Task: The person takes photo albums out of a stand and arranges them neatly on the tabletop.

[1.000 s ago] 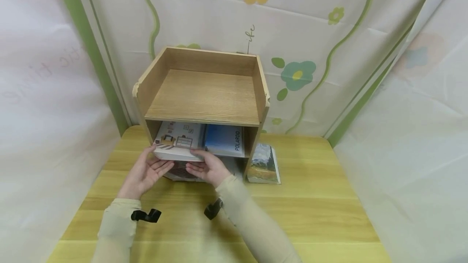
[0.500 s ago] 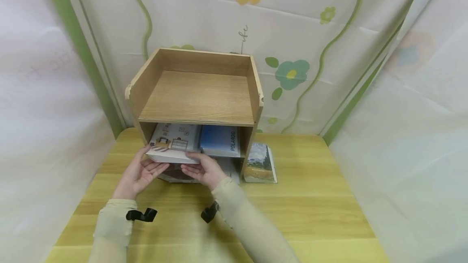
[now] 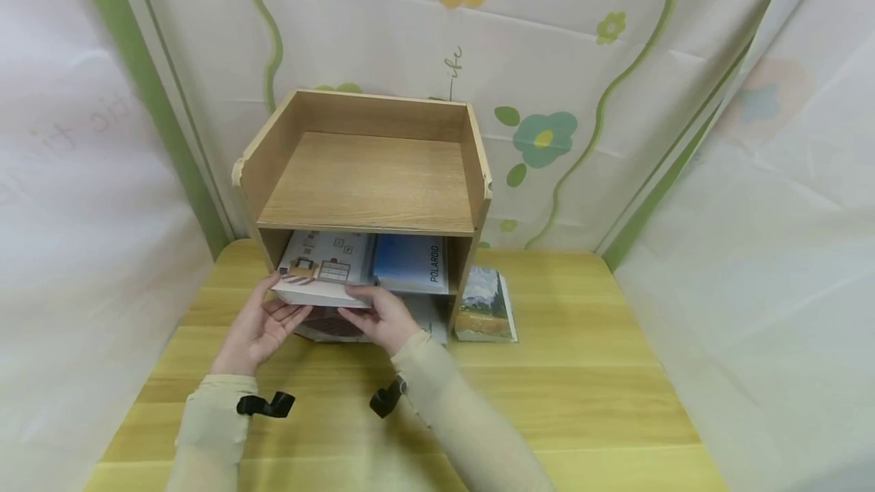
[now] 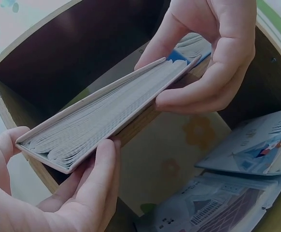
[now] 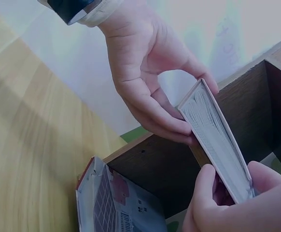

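One thick book [image 3: 323, 267], white, printed with small drawings; left hand [image 3: 256, 331], right hand [image 3: 386, 317] pinch ends.

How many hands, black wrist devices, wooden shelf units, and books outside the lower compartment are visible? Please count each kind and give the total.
Hands: 2 (left hand, right hand)
Black wrist devices: 2 (left device, right device)
Books: 3 (white book, blue book, landscape-cover book)
Wooden shelf unit: 1
Total: 8

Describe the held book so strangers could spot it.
Find the tan wooden shelf unit. On its middle level, left of the blue POLAROID book, the white illustrated hardcover book juts out. It alone is held, by left hand and right hand.
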A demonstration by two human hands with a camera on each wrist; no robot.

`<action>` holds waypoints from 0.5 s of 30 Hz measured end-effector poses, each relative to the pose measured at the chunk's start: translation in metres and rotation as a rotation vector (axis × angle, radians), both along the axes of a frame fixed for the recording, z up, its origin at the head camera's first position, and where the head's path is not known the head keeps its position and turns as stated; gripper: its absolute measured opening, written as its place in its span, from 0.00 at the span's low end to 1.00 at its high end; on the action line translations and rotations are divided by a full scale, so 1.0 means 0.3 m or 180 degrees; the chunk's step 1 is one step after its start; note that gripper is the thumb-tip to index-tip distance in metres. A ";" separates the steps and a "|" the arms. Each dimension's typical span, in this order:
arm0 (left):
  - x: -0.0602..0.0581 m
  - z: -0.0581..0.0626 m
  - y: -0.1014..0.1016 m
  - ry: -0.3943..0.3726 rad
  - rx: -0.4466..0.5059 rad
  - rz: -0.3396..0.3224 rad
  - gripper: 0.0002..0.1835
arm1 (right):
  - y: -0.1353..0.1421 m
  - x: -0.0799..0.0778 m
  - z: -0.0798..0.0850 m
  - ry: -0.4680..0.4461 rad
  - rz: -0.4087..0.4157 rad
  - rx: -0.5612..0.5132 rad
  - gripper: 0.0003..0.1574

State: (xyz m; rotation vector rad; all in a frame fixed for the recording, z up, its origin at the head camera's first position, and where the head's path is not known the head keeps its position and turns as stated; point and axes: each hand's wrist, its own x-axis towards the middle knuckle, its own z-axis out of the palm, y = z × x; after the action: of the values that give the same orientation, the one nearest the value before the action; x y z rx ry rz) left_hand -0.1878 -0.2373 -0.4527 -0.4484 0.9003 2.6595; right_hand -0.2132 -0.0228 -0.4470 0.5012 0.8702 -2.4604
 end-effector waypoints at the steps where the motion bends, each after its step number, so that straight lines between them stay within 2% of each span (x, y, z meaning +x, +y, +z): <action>1: 0.001 0.000 0.001 0.0001 -0.0011 0.0002 0.35 | 0.001 0.001 0.000 -0.0012 -0.0012 -0.0006 0.25; 9: 0.016 -0.003 0.002 0.0020 -0.0035 0.0052 0.30 | 0.004 0.004 -0.011 -0.0037 -0.0027 -0.0003 0.26; 15: 0.024 -0.013 0.002 0.0017 -0.0044 0.0065 0.32 | 0.008 0.013 -0.016 -0.0005 -0.0026 0.0036 0.25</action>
State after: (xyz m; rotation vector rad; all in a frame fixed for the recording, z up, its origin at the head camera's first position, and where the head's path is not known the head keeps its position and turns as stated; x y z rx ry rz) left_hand -0.1805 -0.2366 -0.4566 -0.4562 0.9212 2.6758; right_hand -0.2095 -0.0204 -0.4517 0.5115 0.8836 -2.4633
